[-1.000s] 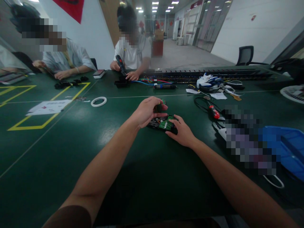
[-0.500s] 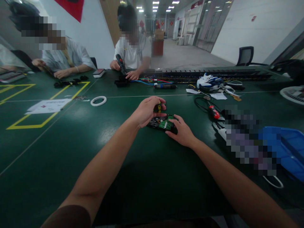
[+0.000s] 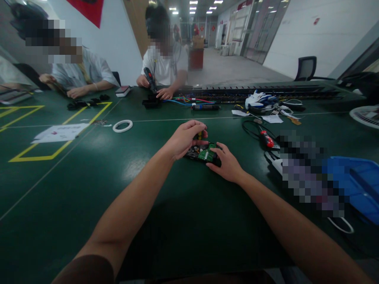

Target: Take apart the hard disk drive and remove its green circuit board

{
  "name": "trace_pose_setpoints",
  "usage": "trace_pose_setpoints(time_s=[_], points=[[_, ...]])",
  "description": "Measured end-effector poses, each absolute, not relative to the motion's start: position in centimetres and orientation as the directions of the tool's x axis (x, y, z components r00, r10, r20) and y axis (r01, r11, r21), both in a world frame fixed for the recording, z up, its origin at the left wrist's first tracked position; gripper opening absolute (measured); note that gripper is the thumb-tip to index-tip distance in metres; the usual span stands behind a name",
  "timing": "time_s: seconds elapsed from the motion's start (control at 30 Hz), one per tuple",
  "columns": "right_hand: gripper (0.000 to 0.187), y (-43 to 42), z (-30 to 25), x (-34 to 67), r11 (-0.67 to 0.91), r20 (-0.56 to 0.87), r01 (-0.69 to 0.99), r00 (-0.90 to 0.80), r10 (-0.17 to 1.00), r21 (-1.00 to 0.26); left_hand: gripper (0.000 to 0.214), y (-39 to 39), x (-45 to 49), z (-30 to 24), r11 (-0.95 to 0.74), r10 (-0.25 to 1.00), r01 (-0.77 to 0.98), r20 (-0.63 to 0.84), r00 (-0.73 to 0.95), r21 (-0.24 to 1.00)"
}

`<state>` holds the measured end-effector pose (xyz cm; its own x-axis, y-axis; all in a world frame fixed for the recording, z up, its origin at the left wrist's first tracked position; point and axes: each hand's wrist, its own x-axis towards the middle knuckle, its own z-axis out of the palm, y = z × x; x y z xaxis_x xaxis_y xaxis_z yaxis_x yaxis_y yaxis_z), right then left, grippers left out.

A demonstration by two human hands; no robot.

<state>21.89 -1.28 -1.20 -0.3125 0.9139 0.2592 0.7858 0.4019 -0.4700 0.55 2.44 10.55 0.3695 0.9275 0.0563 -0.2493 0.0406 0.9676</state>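
Note:
In front of me on the green table (image 3: 183, 221) lies a small black device with an exposed green circuit board (image 3: 206, 154). My left hand (image 3: 187, 139) is closed above its left part, pinching a yellow-and-black screwdriver (image 3: 199, 135); the fingers hide most of the tool, and its tip cannot be made out. My right hand (image 3: 226, 162) grips the device's right end, with the thumb at the near edge and the fingers on the board side.
A white ring (image 3: 122, 126) and a paper sheet (image 3: 60, 133) lie to the left. On the right are a red-and-black screwdriver (image 3: 267, 139), white-and-blue gloves (image 3: 260, 101) and a blue tray (image 3: 355, 185). Across the table a co-worker (image 3: 166, 63) holds a power screwdriver (image 3: 150, 79).
My left fingers have shifted slightly around the screwdriver, the forefinger and thumb now closer together at its top. My right hand and the device have stayed in place.

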Motion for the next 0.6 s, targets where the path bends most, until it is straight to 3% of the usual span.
trace_pose_setpoints(time_s=[0.23, 0.6], points=[[0.067, -1.34, -1.05, 21.87, 0.392, 0.25, 0.784, -0.305, 0.919, -0.481, 0.019, 2.63, 0.2, 10.6, -0.001, 0.942, -0.176, 0.06, 0.331, 0.984], [0.066, -1.19, -1.35, 22.02, 0.402, 0.259, 0.778, -0.311, 0.914, -0.484, 0.01, 2.56, 0.29, 10.68, 0.077, 0.946, -0.274, 0.017, 0.324, 0.959]])
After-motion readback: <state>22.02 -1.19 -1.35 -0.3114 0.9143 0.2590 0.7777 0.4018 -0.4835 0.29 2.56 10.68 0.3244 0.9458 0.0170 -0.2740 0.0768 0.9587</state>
